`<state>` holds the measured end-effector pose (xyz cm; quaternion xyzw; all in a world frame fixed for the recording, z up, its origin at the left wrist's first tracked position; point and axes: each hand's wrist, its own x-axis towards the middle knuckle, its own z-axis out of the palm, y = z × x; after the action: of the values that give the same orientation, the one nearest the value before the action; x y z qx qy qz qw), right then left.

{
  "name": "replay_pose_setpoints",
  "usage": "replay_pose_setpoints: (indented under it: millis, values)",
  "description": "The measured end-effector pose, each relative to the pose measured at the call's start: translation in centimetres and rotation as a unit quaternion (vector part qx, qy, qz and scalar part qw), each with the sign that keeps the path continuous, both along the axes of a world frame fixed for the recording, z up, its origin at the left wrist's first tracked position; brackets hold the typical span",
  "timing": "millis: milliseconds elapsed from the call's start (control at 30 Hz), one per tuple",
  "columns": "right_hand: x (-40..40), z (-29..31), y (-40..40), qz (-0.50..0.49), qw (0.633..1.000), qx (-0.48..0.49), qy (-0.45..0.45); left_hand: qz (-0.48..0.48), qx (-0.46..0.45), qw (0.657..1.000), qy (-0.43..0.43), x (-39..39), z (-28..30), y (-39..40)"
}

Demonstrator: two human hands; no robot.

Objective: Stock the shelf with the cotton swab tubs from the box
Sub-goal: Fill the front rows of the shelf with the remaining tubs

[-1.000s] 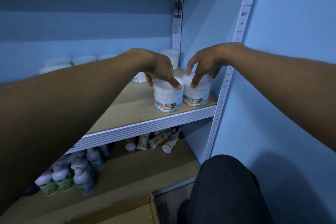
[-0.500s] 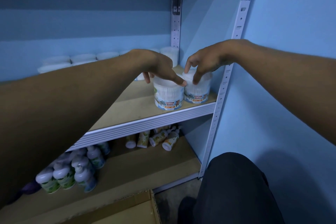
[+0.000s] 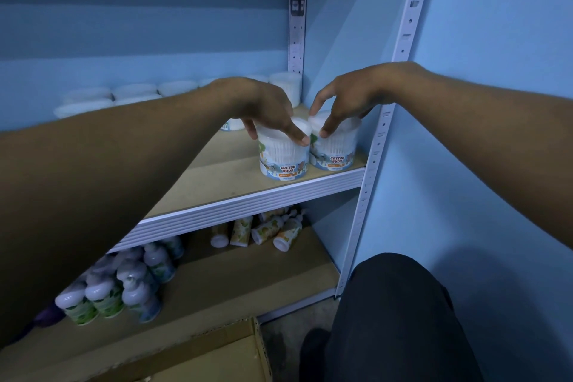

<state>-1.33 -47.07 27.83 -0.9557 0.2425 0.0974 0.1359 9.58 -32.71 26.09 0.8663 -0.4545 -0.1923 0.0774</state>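
Head view: my left hand (image 3: 266, 108) and right hand (image 3: 344, 102) each grip a round clear cotton swab tub (image 3: 283, 155) (image 3: 336, 146), touching, near the shelf (image 3: 248, 201) front edge.

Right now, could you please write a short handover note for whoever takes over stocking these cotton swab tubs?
Left hand: fingers curled over the lid of the left tub, gripping it.
Right hand: fingertips pinching the lid of the right tub.
Both tubs stand upright, side by side, at the front right of the middle shelf.
Done: these two are set down; more tubs line the back of the shelf.
Left: let go, then fetch more from the cardboard box below; its contents are out of view.
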Motion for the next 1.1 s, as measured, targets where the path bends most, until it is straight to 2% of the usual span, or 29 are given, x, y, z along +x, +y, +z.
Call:
replay_pose_setpoints:
  millis: [300,467,667,1100]
  values:
    - [-0.35,-0.3,-0.23,0.003,1.0,0.026,-0.011,0.037,0.021,0.999,-0.029,-0.36,-0.28,-0.5]
    - [-0.48,-0.03,-0.26,-0.009,0.999,0.038,-0.023,0.031,0.002,1.0,-0.006,-0.09,0.17,-0.2]
    - [-0.08,0.25,0.33,-0.006,1.0,-0.001,-0.013,0.013,-0.001,1.0,0.012,0.33,0.21,0.1]
    - [-0.17,-0.18,-0.36,-0.012,0.998,0.053,-0.029,0.012,0.005,0.999,0.045,0.29,0.61,0.17]
